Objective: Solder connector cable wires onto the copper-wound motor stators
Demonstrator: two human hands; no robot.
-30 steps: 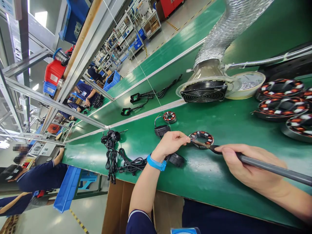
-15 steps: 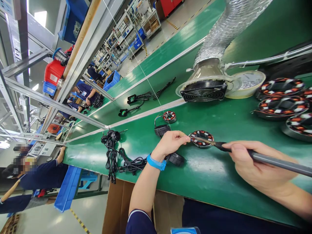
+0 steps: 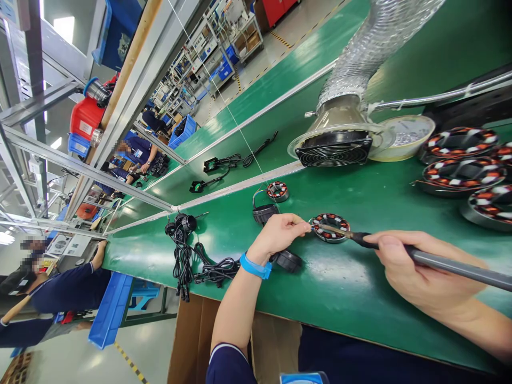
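Our left hand (image 3: 276,238), wearing a blue wrist strap (image 3: 255,268), was closed in a pinch at the rim of a wound motor stator (image 3: 330,228) on the green workbench (image 3: 340,272); we could not tell what it pinched. Our right hand (image 3: 420,266) firmly gripped a grey-handled soldering iron (image 3: 452,264), its tip at the stator.

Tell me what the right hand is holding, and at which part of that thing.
The right hand holds a soldering iron by its grey handle, just behind the black section near the tip.
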